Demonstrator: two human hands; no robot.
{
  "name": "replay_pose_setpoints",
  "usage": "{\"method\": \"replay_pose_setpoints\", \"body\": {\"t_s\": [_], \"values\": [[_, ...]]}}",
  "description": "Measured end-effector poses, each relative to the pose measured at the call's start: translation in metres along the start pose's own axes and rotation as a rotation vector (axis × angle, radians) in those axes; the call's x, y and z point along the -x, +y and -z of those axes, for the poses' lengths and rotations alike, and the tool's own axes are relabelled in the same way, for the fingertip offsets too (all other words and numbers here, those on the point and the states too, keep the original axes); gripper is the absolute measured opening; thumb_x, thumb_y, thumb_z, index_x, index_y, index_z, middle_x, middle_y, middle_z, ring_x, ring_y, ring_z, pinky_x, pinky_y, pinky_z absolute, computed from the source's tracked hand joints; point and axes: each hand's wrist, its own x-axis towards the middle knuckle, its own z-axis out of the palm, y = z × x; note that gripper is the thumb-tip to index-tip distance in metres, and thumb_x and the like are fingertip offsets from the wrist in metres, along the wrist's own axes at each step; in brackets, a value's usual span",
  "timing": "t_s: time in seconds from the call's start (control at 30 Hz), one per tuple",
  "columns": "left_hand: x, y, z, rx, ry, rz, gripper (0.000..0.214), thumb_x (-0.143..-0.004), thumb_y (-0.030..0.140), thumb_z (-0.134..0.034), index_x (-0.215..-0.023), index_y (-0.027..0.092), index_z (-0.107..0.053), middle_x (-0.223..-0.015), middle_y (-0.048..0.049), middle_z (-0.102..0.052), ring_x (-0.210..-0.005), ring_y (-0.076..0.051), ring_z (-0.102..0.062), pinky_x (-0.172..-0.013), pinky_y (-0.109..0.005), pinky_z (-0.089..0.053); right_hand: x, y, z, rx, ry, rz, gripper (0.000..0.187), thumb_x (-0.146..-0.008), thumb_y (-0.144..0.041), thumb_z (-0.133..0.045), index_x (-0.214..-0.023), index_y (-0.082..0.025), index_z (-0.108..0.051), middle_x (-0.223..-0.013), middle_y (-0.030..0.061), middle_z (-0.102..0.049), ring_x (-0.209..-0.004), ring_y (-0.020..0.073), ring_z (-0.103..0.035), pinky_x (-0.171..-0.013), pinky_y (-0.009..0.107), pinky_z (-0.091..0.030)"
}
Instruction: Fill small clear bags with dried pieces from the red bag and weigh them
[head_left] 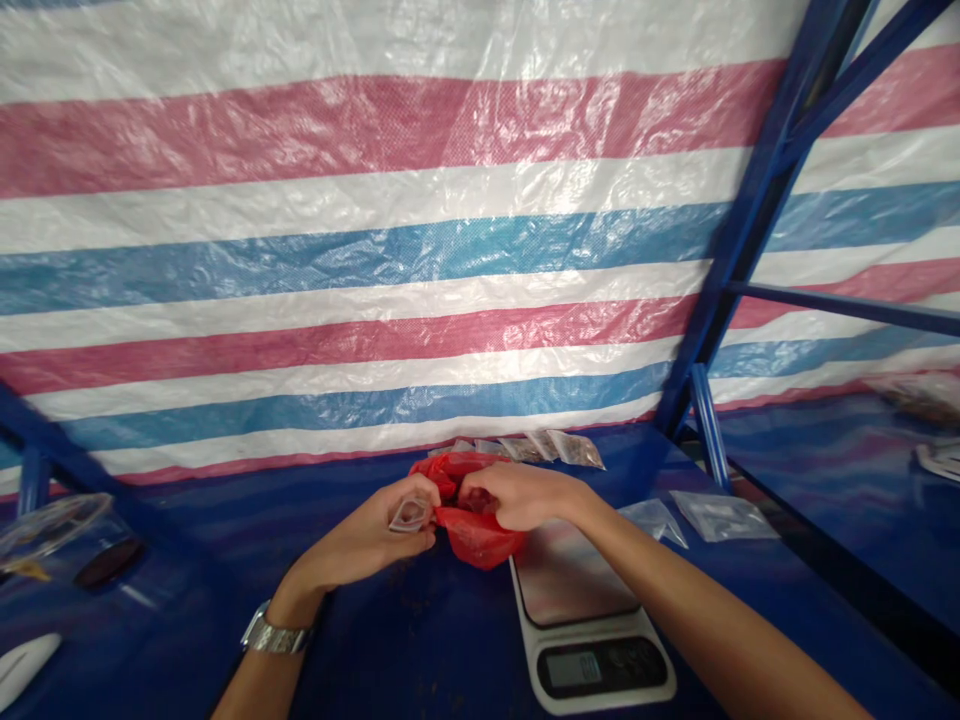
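Observation:
My left hand (390, 530), with a metal watch on its wrist, is closed around a small clear plastic bag (409, 514) whose mouth gapes open. Its fingertips also touch the rim of a red plastic bag (484, 540). Over that red bag reaches my right hand (517, 492), its fingers curled down into the opening; what they grip is hidden. Close by on the right stands a kitchen scale (577, 590), partly under my right forearm. The digits on its display are too blurred to read surely.
Several small filled clear packets (577, 449) lie in a row at the back. Flat clear bags (720, 517) rest right of the scale. A clear round tub (60, 540) sits at left. Blue metal posts (739, 240) and a striped tarp (375, 250) bound the blue table (405, 640).

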Motion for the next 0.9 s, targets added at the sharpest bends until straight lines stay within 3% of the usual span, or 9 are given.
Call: {"method": "replay_pose_setpoints", "body": {"t_s": [0.1, 0.2, 0.37, 0.5, 0.67, 0.9], "values": [[0.002, 0.001, 0.002, 0.056, -0.010, 0.006, 0.036, -0.086, 0.032, -0.077, -0.113, 0.021, -0.056, -0.105, -0.0016, -0.064, -0.095, -0.017, -0.061, -0.087, -0.031, -0.046, -0.001, 0.008, 0.001, -0.116, -0.001, 0.063, 0.036, -0.072, 0.001, -0.056, -0.101, -0.018, -0.067, -0.095, 0.0012, -0.074, -0.080, 0.0154, -0.065, -0.068, 0.022, -0.045], [0.003, 0.001, 0.004, 0.115, -0.001, -0.014, 0.043, -0.086, 0.035, -0.079, -0.119, 0.023, -0.053, -0.110, -0.0032, -0.066, -0.102, -0.019, -0.064, -0.091, -0.033, -0.047, 0.000, 0.014, 0.002, -0.160, 0.086, 0.121, 0.035, -0.077, 0.001, -0.054, -0.105, -0.019, -0.065, -0.101, 0.0030, -0.074, -0.089, 0.0176, -0.067, -0.076, 0.025, -0.049], [0.002, 0.001, -0.001, 0.194, 0.063, -0.058, 0.057, -0.091, 0.035, -0.074, -0.137, 0.030, -0.040, -0.117, -0.0033, -0.067, -0.107, -0.021, -0.067, -0.098, -0.038, -0.049, 0.009, -0.002, 0.012, -0.176, 0.245, 0.161, 0.030, -0.092, -0.008, -0.051, -0.117, -0.020, -0.063, -0.108, 0.0055, -0.075, -0.096, 0.0198, -0.069, -0.083, 0.030, -0.052], [-0.005, 0.000, -0.016, 0.176, 0.128, -0.085, 0.059, -0.094, 0.033, -0.069, -0.142, 0.032, -0.034, -0.128, -0.0050, -0.064, -0.113, -0.021, -0.066, -0.101, -0.039, -0.049, 0.017, -0.022, 0.020, -0.092, 0.376, 0.157, 0.029, -0.098, -0.017, -0.054, -0.125, -0.023, -0.065, -0.115, 0.0066, -0.074, -0.102, 0.0216, -0.068, -0.089, 0.034, -0.052], [-0.020, -0.005, -0.034, 0.182, 0.277, -0.209, 0.056, -0.096, 0.038, -0.067, -0.140, 0.029, -0.034, -0.136, -0.0092, -0.061, -0.123, -0.023, -0.063, -0.105, -0.038, -0.048, 0.020, -0.039, 0.021, 0.044, 0.409, 0.205, 0.032, -0.095, -0.011, -0.057, -0.120, -0.024, -0.071, -0.118, 0.0074, -0.073, -0.109, 0.0220, -0.066, -0.098, 0.036, -0.049], [-0.029, -0.010, -0.043, 0.120, 0.416, -0.289, 0.055, -0.093, 0.040, -0.071, -0.136, 0.026, -0.041, -0.127, -0.0066, -0.065, -0.112, -0.021, -0.066, -0.102, -0.036, -0.050, 0.018, -0.049, 0.009, 0.191, 0.445, 0.155, 0.035, -0.096, -0.013, -0.058, -0.127, -0.026, -0.068, -0.119, 0.0076, -0.067, -0.108, 0.0231, -0.065, -0.095, 0.036, -0.050]]}}
